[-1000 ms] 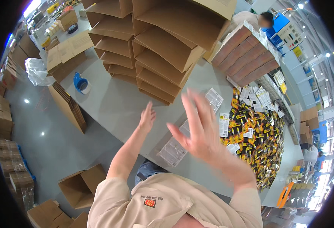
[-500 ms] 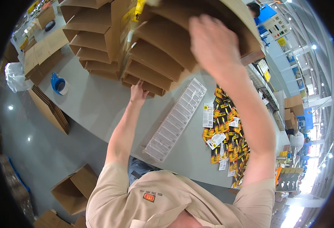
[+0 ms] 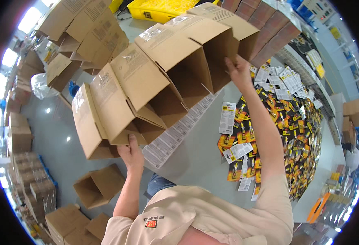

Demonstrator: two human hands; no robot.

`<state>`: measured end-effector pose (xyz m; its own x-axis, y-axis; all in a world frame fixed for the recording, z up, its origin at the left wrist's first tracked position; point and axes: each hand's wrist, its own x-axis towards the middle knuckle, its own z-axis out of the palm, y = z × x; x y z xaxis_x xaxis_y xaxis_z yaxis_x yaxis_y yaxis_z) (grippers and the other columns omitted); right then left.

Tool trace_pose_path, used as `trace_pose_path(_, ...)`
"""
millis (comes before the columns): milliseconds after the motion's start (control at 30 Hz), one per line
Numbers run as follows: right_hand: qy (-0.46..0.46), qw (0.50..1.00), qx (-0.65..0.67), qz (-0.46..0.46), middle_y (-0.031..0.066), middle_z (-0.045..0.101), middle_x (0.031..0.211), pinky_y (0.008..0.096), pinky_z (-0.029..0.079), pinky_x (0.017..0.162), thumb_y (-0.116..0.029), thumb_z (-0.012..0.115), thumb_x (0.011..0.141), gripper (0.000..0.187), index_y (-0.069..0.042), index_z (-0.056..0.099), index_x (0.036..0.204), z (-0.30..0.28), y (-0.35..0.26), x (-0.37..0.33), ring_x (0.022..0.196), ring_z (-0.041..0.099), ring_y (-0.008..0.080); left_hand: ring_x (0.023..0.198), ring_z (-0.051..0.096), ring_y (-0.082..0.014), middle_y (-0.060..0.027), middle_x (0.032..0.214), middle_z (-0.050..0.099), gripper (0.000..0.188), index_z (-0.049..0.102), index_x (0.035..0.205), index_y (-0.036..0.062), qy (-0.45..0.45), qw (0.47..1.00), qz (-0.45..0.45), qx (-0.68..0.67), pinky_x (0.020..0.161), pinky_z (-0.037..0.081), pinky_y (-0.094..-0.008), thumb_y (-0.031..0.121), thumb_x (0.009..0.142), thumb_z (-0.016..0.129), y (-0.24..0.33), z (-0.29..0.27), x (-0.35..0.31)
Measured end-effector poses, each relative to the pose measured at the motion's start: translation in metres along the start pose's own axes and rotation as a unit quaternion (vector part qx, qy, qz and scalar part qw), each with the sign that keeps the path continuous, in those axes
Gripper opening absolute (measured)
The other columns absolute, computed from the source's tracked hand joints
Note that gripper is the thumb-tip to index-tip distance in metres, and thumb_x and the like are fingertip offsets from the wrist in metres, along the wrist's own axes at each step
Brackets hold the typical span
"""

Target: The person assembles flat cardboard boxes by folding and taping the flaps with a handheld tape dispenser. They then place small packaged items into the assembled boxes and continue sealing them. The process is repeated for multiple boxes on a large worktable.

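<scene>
A row of several open cardboard cartons (image 3: pixel 140 71), pushed close together, is held tilted above the worktable, their open ends toward me. My left hand (image 3: pixel 131 156) is closed on the lower edge of a carton near the row's left end, thumb on the outside. Toward the right end, my right hand (image 3: pixel 240 73) grips the rim of another carton, its fingers partly hidden. Beneath the row lies a long, clear-wrapped strip of white printed packs (image 3: pixel 161 151), partly covered. Right of it spreads a heap of black, orange and yellow blister cards (image 3: pixel 298 134).
More folded-open cartons (image 3: pixel 99 38) stand at the far left, near a blue tape dispenser (image 3: pixel 73 88). A yellow crate (image 3: pixel 140 11) and stacked reddish-brown boxes (image 3: pixel 265 30) are at the back. An open carton (image 3: pixel 99 185) rests on the floor at my left.
The carton row has come away from the other cartons at the back, toward me, and turned so its printed sides show. My left hand moved nearer; my right hand lowered to a carton's rim.
</scene>
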<state>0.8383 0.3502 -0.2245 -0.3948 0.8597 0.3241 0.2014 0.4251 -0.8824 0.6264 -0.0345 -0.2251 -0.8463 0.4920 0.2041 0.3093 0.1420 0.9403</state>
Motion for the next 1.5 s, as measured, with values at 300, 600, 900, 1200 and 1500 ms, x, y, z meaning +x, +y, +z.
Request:
trace_pose_path(300,-0.093,0.984,-0.142,0.048,0.0139,0.073,0.088,0.0367,0.054,0.070,-0.009,0.061,0.095,0.021,-0.002,0.067,0.113,0.051,0.112,0.018,0.077,0.067,0.0170,0.126,0.043,-0.0378,-0.0249,0.137,0.043,0.073,0.041,0.134,-0.0042,-0.125,0.968,-0.082,0.202,0.105,0.036,-0.0475,0.032,0.082,0.077,-0.078,0.052,-0.065)
trace_pose_path(600,-0.116,0.983,-0.136,0.049,0.0290,0.066,0.093,0.0519,0.052,0.079,-0.017,0.063,0.090,0.021,-0.002,0.067,0.104,0.046,0.094,0.017,0.095,0.063,0.0471,0.143,0.024,-0.0408,-0.0245,0.148,0.032,0.109,0.028,0.144,-0.0046,-0.263,0.817,-0.011,0.513,0.120,0.014,-0.0545,0.046,0.066,0.084,-0.102,0.032,-0.079)
trace_pose_path(900,-0.102,0.969,-0.223,0.032,0.0250,0.068,0.096,0.0516,0.053,0.079,-0.020,0.066,0.089,0.028,-0.002,0.064,0.109,0.048,0.076,-0.006,0.094,0.064,0.0450,0.140,0.027,-0.0424,-0.0263,0.145,0.035,0.098,0.031,0.142,-0.0056,-0.266,0.855,0.011,0.445,0.119,0.018,-0.0511,0.038,0.071,0.083,-0.093,0.017,-0.050)
trace_pose_path(1200,0.022,0.845,-0.491,0.209,0.0179,0.065,0.105,0.0480,0.052,0.084,-0.041,0.076,0.081,0.067,-0.002,0.051,0.129,0.009,0.062,-0.181,0.100,0.064,0.0375,0.133,0.046,-0.0421,-0.0313,0.143,0.044,0.075,0.036,0.144,-0.0063,-0.434,0.882,-0.065,0.170,0.106,0.042,-0.0486,0.021,0.085,0.074,-0.060,-0.031,-0.120)
trace_pose_path(1500,0.074,0.904,-0.356,0.224,0.0223,0.062,0.091,0.0486,0.052,0.069,-0.009,0.059,0.088,0.014,-0.001,0.059,0.100,0.085,-0.005,-0.287,0.084,0.064,0.0423,0.121,0.059,-0.0359,-0.0220,0.127,0.061,0.067,0.033,0.147,-0.0018,-0.449,0.810,-0.348,-0.145,0.101,0.048,-0.0408,0.026,0.095,0.065,-0.100,0.040,-0.110)
